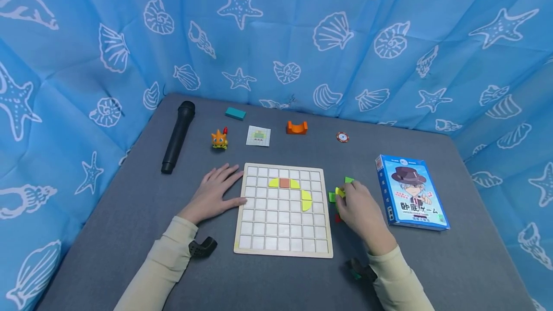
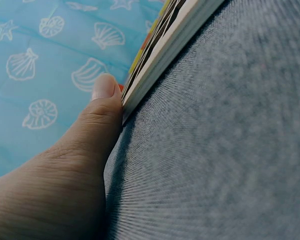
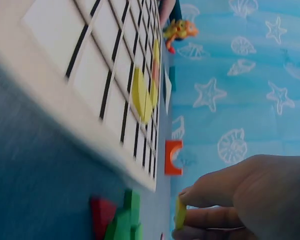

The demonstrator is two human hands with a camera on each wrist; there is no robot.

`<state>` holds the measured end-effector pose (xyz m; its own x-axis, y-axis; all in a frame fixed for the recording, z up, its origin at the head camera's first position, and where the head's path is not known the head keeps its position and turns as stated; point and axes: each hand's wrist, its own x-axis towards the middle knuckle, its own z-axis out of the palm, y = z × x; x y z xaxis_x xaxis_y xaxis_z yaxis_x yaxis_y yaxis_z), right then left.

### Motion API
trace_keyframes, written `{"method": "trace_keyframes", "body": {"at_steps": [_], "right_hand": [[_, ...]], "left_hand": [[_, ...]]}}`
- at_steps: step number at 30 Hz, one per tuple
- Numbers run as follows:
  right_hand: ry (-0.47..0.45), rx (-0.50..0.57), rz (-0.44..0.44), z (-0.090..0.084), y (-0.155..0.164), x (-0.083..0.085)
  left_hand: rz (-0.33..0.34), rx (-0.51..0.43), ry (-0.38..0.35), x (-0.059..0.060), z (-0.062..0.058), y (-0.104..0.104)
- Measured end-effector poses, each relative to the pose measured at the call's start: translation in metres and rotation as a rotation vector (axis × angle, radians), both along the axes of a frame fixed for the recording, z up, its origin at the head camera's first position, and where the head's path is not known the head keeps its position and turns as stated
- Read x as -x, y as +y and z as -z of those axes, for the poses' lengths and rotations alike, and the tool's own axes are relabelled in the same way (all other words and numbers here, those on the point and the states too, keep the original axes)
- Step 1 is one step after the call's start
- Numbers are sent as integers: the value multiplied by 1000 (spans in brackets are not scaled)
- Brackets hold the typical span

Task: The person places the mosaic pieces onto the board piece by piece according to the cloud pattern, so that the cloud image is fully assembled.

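Observation:
A square white grid board (image 1: 282,229) with a pale wooden rim lies in the middle of the table. On it sit a reddish-brown square tile (image 1: 284,183) and several yellow rounded tiles (image 1: 306,200). My left hand (image 1: 218,191) rests flat at the board's left side, fingers spread, its thumb touching the edge; the left wrist view shows the thumb (image 2: 105,100) against that edge. Right of the board, my right hand (image 1: 360,212) pinches a yellow tile (image 3: 180,212) between thumb and fingers. Close under it lie green tiles (image 3: 124,220) and a red tile (image 3: 102,215), partly hidden by the hand.
Behind the board stand a printed card (image 1: 258,136), an orange toy figure (image 1: 219,140), a teal block (image 1: 235,113), an orange curved block (image 1: 296,128) and a poker chip (image 1: 342,137). A black microphone (image 1: 178,137) lies left, a blue game box (image 1: 412,193) right.

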<state>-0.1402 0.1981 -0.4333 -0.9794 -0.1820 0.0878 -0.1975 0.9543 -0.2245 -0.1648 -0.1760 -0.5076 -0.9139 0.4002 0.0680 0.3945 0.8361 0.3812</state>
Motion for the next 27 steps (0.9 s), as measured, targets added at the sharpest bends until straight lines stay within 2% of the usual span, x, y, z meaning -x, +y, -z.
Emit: {"method": "trace_keyframes", "body": {"at_steps": [13,27], "right_hand": [[123,50,-197,-7,-47,5],[249,3,-426,6,-95,6]], "left_hand": [[-5,-4,-13,0,0,0],[-2,-16,1,0,0,0]]}}
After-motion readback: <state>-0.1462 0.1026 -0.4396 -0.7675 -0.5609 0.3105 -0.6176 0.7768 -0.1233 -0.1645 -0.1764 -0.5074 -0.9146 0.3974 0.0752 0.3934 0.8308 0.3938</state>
